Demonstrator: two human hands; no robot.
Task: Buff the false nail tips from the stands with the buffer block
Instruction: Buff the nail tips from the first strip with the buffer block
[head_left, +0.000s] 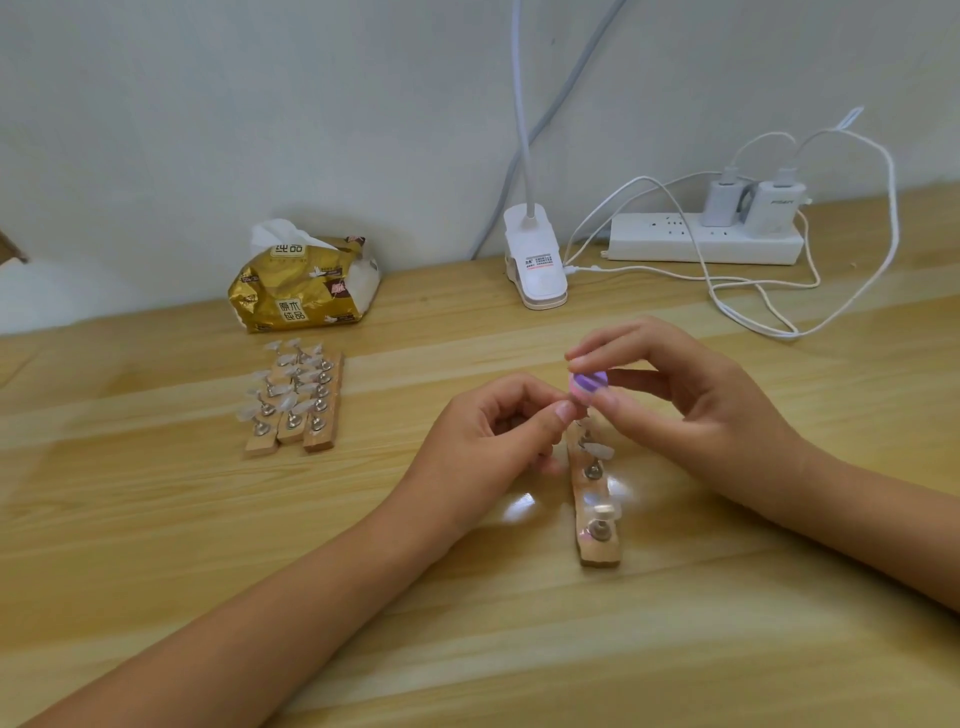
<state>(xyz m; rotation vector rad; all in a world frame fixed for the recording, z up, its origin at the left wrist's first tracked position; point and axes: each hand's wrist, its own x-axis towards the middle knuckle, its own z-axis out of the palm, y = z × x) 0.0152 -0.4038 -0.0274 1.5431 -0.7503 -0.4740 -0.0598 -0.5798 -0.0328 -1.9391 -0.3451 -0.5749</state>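
Note:
My right hand (691, 410) pinches a small purple and pink buffer block (588, 384) between thumb and fingers above the table. My left hand (498, 441) is curled beside it, thumb and fingertips meeting right under the block; whatever they pinch is hidden and too small to make out. Below both hands lies a wooden stand (596, 512) with metal pegs, and clear false nail tips (597, 451) sit on some of them. Three more wooden stands (296, 410) full of clear nail tips lie side by side to the left.
A gold tissue pack (304, 283) lies at the back left. A white clip lamp (535, 260) stands at the back centre. A white power strip (706, 239) with two chargers and looping white cables (769, 306) fills the back right of the wooden table (156, 519).

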